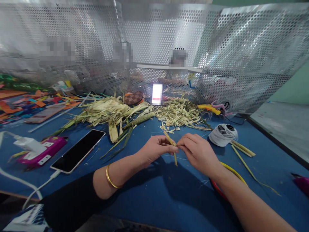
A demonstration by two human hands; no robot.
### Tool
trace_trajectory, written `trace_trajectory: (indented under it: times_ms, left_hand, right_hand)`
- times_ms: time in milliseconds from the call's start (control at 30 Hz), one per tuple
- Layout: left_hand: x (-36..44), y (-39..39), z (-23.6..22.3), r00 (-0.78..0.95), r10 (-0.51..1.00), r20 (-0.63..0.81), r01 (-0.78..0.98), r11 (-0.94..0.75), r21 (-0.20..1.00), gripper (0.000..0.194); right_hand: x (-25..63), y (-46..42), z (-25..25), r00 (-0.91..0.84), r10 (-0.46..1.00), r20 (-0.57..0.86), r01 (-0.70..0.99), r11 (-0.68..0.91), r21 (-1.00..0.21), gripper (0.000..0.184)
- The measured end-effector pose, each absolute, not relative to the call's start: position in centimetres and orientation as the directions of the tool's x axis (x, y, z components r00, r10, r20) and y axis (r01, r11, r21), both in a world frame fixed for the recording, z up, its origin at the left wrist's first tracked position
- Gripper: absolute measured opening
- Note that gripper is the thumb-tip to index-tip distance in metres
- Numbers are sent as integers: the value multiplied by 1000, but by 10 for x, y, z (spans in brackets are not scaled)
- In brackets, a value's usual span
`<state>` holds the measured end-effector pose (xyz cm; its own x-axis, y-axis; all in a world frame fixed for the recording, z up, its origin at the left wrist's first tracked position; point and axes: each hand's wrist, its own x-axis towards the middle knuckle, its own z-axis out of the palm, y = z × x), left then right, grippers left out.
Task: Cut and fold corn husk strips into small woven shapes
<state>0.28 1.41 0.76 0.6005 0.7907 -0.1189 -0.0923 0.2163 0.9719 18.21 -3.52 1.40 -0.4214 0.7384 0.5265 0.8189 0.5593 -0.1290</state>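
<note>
Stalk strip (pixel 176 161) sits mid-frame, pinched in the left hand (pixel 155 149); the right hand (pixel 199 153) meets it, fingertips together, their hold hidden from me. Blue tabletop (pixel 149 199) spreads below, dark edge (pixel 277 141) slanting at right.

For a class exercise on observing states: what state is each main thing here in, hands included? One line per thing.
Left hand, pinching a yellowish plant strip.
Right hand, pinched closed at the strip.
Black rectangular phone, flat, screen dark, cable attached.
Purple plastic power strip, white adapter plugged in.
Bright rectangular screen, upright, lit.
White thread roll, wound.
Pale shredded plant fibres, loosely heaped.
Round gold bangle, worn.
</note>
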Motion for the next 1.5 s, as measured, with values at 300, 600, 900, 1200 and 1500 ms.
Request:
trace_trajectory:
  times_ms: [300,600,900,1200,1500]
  left_hand:
    - [2,10,10,612,784,-101,-169,255,952,34]
    - [2,9,9,651,751,-106,-156,270,950,30]
    - [1,9,15,694,716,-68,-167,252,953,19]
    - [0,13,10,680,711,-178,-122,349,929,23]
    - [0,14,11,631,737,-243,-57,356,933,18]
  right_hand:
    - [179,-35,12,-438,738,513,813,568,-123,23]
    - [181,-32,9,-420,763,492,794,571,-207,21]
    - [184,-34,11,-434,734,523,763,608,-220,20]
    - [182,-35,10,-528,603,598,762,647,21,23]
    - [182,-32,10,-546,561,622,765,637,97,25]
